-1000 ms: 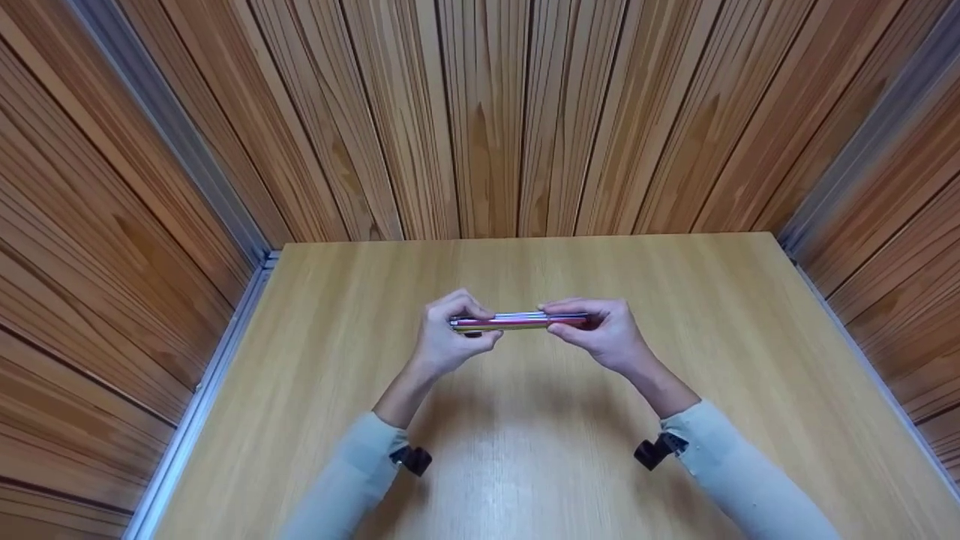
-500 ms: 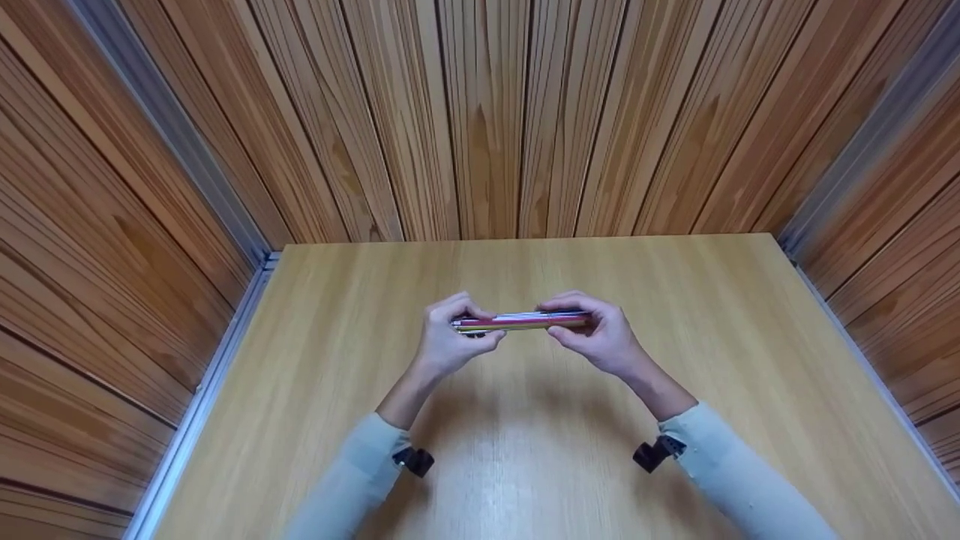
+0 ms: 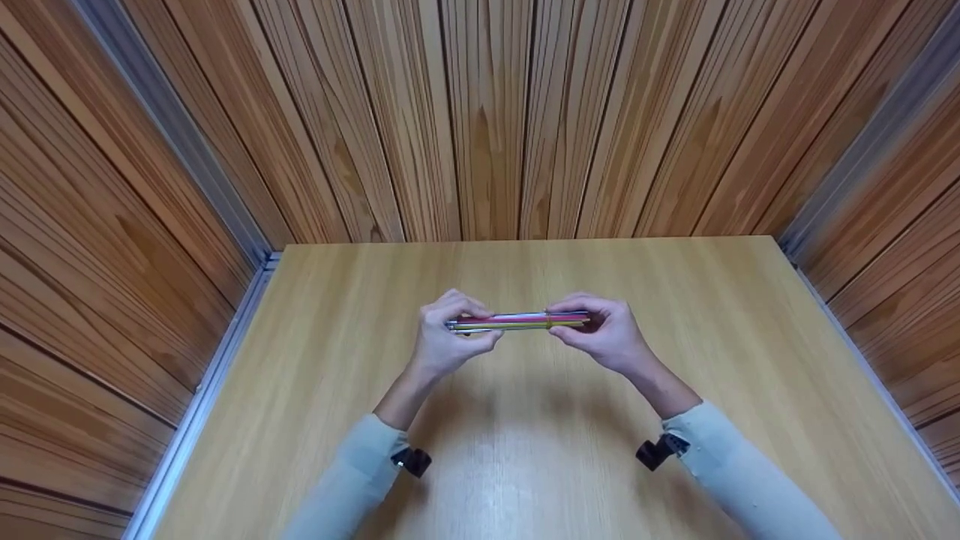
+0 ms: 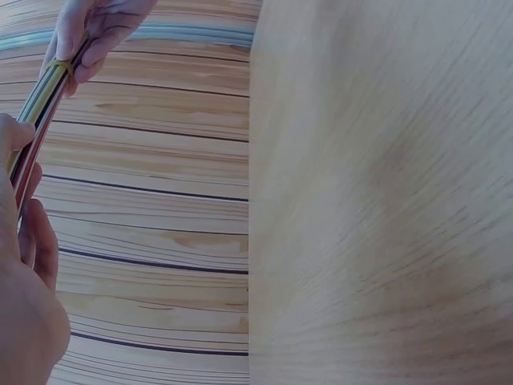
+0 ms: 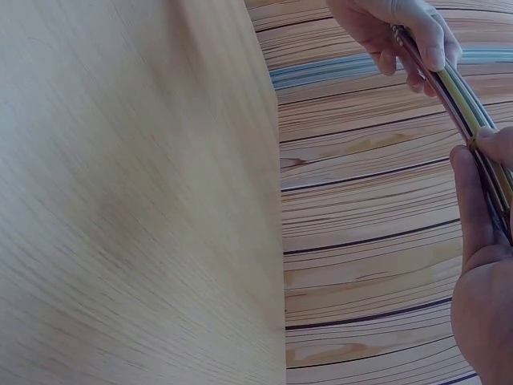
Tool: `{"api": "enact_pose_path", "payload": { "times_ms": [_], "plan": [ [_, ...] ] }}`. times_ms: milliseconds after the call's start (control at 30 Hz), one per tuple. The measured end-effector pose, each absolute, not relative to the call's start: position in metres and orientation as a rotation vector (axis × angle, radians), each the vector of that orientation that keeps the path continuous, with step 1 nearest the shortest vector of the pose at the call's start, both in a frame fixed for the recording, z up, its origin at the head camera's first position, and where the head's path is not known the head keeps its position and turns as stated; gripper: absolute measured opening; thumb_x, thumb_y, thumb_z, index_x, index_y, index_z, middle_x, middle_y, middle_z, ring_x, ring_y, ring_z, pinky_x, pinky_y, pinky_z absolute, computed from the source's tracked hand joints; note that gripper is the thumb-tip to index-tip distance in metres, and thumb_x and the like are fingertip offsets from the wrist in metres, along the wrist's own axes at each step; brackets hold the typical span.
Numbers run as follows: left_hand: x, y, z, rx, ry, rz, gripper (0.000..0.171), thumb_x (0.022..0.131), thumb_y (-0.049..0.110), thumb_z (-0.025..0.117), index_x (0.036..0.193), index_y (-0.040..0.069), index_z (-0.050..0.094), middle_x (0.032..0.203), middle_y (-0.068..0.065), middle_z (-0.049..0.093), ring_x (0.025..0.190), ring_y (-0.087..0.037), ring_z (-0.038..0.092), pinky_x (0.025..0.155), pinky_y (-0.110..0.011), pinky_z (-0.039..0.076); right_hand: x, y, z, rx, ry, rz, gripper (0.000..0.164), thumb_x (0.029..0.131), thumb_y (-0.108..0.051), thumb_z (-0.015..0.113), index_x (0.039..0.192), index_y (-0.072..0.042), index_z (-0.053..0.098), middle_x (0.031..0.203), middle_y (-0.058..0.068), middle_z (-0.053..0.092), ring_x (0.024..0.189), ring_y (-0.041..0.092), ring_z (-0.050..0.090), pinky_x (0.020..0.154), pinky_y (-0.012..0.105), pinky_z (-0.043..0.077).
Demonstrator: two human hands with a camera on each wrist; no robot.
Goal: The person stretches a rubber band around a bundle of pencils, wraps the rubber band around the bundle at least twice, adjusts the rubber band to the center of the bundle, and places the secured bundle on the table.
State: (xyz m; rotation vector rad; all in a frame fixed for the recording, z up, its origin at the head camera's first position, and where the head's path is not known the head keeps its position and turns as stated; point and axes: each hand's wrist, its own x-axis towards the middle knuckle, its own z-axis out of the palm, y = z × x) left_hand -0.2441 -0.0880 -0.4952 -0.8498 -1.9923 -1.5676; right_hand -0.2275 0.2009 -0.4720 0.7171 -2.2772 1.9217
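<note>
Between the two hands, level above the table, lies a bundle of slim pencil-like sticks (image 3: 517, 322) in yellow, pink-red, dark and silvery tones. A thin yellow rubber band (image 5: 473, 143) circles it near the right hand. My left hand (image 3: 448, 334) grips the left end, thumb on the near side and fingers on the far side. The right hand (image 3: 604, 334) pinches the other end close to the band, also with thumb and fingers. Palms and curled fingers hide parts of both ends. In the left wrist view the bundle (image 4: 40, 112) slants up to the right hand.
Below the hands spreads a pale wooden table (image 3: 510, 465). Wooden plank walls (image 3: 487, 120) stand behind it and on both sides, with metal rails (image 3: 199, 382) along the side edges. Each sleeved wrist carries a small black camera (image 3: 412, 461).
The bundle has turned about its length, so more yellow and the rubber band now show towards the head camera. Both hands stay nearly in place, having shifted slightly apart.
</note>
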Motion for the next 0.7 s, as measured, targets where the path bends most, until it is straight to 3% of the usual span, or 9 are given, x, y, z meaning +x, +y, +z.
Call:
{"api": "enact_pose_path", "payload": {
  "times_ms": [200, 400, 700],
  "plan": [
    [-0.2439, -0.0897, -0.4972, -0.907, -1.985, -1.563, 0.017, 0.082, 0.001, 0.095, 0.096, 0.005, 0.086, 0.091, -0.012, 0.083, 0.081, -0.017, 0.072, 0.073, -0.023, 0.058, -0.2264, 0.2006, -0.4716, 0.749, -2.277, 1.905, 0.028, 0.092, 0.012, 0.083, 0.119, 0.010, 0.080, 0.112, -0.015, 0.081, 0.089, 0.004, 0.074, 0.072, 0.017, 0.062],
    [-0.2398, -0.0894, -0.4962, -0.883, -2.035, -1.651, 0.018, 0.083, 0.001, 0.093, 0.098, 0.007, 0.084, 0.091, -0.012, 0.080, 0.082, -0.008, 0.069, 0.068, -0.020, 0.055, -0.2251, 0.1990, -0.4729, 0.773, -2.280, 1.912, 0.027, 0.093, 0.010, 0.084, 0.119, 0.010, 0.080, 0.113, -0.016, 0.081, 0.087, 0.003, 0.072, 0.070, 0.016, 0.060],
    [-0.2372, -0.0858, -0.4960, -0.951, -2.078, -1.662, 0.017, 0.083, -0.001, 0.092, 0.097, 0.002, 0.082, 0.091, -0.015, 0.079, 0.081, -0.005, 0.066, 0.072, -0.021, 0.055, -0.2236, 0.1989, -0.4777, 0.879, -2.247, 1.879, 0.028, 0.089, 0.013, 0.085, 0.117, 0.011, 0.082, 0.111, -0.016, 0.083, 0.086, 0.003, 0.075, 0.070, 0.017, 0.061]
  ]
}}
